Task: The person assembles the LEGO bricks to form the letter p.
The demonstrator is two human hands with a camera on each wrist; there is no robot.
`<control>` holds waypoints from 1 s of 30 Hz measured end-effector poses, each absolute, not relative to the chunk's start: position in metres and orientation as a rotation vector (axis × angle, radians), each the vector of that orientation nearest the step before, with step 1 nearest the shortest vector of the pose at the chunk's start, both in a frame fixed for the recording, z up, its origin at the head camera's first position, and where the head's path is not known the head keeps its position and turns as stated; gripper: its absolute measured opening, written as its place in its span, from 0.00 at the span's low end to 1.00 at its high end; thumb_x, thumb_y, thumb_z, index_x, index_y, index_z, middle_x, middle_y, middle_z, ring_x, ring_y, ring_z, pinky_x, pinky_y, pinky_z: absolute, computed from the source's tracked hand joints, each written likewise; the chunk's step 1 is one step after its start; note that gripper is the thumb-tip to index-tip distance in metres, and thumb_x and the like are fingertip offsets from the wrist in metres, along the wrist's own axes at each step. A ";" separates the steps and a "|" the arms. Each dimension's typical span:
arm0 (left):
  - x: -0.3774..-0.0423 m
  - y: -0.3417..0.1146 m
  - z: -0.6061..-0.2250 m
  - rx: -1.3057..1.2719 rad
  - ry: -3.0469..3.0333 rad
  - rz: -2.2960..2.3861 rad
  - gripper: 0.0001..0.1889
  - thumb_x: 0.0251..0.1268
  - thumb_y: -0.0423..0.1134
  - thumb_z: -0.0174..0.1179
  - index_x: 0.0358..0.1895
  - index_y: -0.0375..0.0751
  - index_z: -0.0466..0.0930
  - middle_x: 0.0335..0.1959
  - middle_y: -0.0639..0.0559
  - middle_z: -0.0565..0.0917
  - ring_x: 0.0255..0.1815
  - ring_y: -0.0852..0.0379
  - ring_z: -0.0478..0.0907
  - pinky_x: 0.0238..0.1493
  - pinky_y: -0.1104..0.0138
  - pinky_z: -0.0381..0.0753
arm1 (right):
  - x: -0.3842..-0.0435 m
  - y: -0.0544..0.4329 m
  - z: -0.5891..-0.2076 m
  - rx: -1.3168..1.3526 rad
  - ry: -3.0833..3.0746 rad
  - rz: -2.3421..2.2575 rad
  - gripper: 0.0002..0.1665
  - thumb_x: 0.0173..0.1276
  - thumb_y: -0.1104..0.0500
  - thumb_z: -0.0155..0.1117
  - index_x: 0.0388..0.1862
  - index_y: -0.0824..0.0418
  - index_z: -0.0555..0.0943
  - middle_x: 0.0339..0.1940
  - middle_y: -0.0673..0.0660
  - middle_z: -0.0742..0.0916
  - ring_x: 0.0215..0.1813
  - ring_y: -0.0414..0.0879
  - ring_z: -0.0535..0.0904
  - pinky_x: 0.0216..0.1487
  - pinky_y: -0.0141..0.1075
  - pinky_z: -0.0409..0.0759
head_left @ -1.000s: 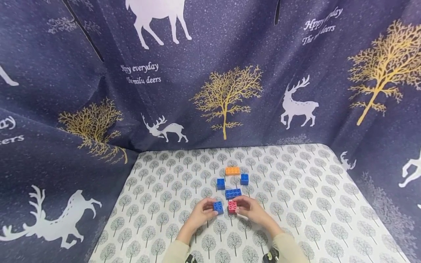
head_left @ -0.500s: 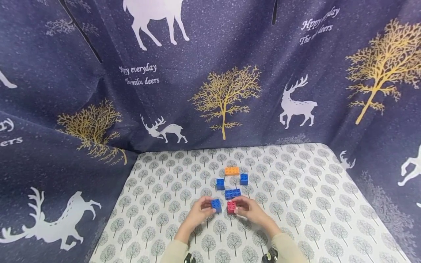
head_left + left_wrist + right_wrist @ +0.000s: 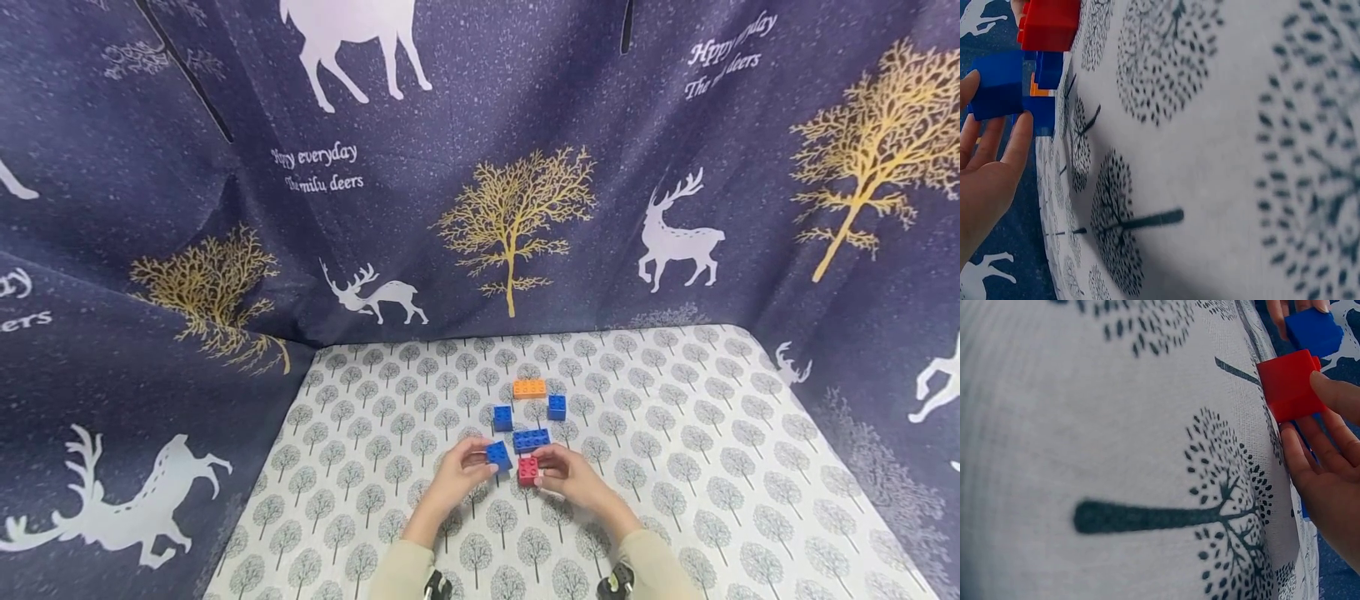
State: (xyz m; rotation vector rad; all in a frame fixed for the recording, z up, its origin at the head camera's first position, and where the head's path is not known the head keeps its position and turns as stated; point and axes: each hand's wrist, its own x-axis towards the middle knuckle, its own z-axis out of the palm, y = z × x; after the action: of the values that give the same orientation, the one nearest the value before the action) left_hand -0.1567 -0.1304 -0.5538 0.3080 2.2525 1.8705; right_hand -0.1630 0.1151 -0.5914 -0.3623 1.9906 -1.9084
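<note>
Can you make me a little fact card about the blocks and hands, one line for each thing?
Left hand: holding a small blue block
Right hand: holding the red block
Long blue block: just beyond the red block
Other small blue blocks: one on the left, one on the right
Orange block: farthest from the hands
Tablecloth: white, with gray trees
Curtain: dark blue, with white deer and golden trees

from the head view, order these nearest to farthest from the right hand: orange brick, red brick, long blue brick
1. Red brick: held in the right hand.
2. Long blue brick: just beyond the red brick.
3. Orange brick: farthest back, beyond both.
</note>
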 end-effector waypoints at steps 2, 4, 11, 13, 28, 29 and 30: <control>-0.159 -0.127 -0.558 0.307 2.250 1.879 0.23 0.61 0.29 0.62 0.59 0.29 0.70 0.55 0.35 0.78 0.58 0.37 0.74 0.61 0.53 0.76 | -0.163 0.115 -0.592 -0.359 2.002 -1.903 0.27 0.59 0.69 0.66 0.58 0.67 0.72 0.55 0.68 0.80 0.55 0.59 0.79 0.57 0.40 0.81; -0.159 -0.123 -0.558 0.308 2.255 1.878 0.23 0.62 0.29 0.61 0.60 0.29 0.69 0.55 0.36 0.78 0.58 0.37 0.73 0.62 0.52 0.75 | -0.163 0.115 -0.592 -0.355 2.010 -1.898 0.26 0.59 0.68 0.66 0.58 0.67 0.72 0.55 0.67 0.80 0.56 0.60 0.78 0.58 0.40 0.80; -0.163 -0.116 -0.562 0.359 2.205 1.920 0.24 0.62 0.31 0.62 0.62 0.33 0.70 0.55 0.41 0.79 0.59 0.42 0.74 0.65 0.55 0.73 | -0.162 0.115 -0.591 -0.362 1.980 -1.920 0.26 0.60 0.69 0.66 0.58 0.68 0.72 0.53 0.67 0.81 0.56 0.59 0.79 0.56 0.40 0.82; -0.164 -0.115 -0.562 0.372 2.189 1.923 0.25 0.62 0.32 0.63 0.62 0.34 0.70 0.56 0.43 0.79 0.59 0.44 0.74 0.65 0.58 0.73 | -0.163 0.115 -0.592 -0.365 1.971 -1.931 0.26 0.60 0.69 0.66 0.57 0.69 0.72 0.53 0.67 0.82 0.55 0.58 0.79 0.55 0.40 0.82; -0.164 -0.106 -0.563 0.362 2.152 1.919 0.24 0.59 0.31 0.64 0.59 0.34 0.72 0.57 0.42 0.78 0.55 0.46 0.76 0.56 0.69 0.79 | -0.164 0.114 -0.596 -0.354 1.975 -1.934 0.26 0.60 0.70 0.65 0.58 0.69 0.72 0.55 0.71 0.79 0.53 0.56 0.80 0.53 0.39 0.83; -0.164 -0.106 -0.563 0.369 2.157 1.913 0.23 0.59 0.31 0.64 0.59 0.34 0.73 0.58 0.42 0.77 0.55 0.46 0.76 0.56 0.68 0.79 | -0.164 0.114 -0.596 -0.353 1.968 -1.939 0.26 0.60 0.70 0.65 0.58 0.69 0.72 0.55 0.71 0.79 0.53 0.56 0.80 0.53 0.40 0.83; -0.164 -0.106 -0.563 0.375 2.161 1.907 0.23 0.59 0.31 0.64 0.59 0.34 0.73 0.58 0.42 0.77 0.56 0.46 0.75 0.57 0.68 0.79 | -0.164 0.114 -0.595 -0.353 1.963 -1.945 0.26 0.60 0.70 0.65 0.58 0.69 0.71 0.55 0.71 0.79 0.53 0.56 0.80 0.52 0.40 0.83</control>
State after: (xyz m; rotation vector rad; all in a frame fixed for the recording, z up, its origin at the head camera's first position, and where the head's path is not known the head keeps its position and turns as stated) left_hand -0.1644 -0.1055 -0.5634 0.3749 2.1612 1.9072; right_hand -0.1644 0.1139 -0.5953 -0.3526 1.9632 -1.9447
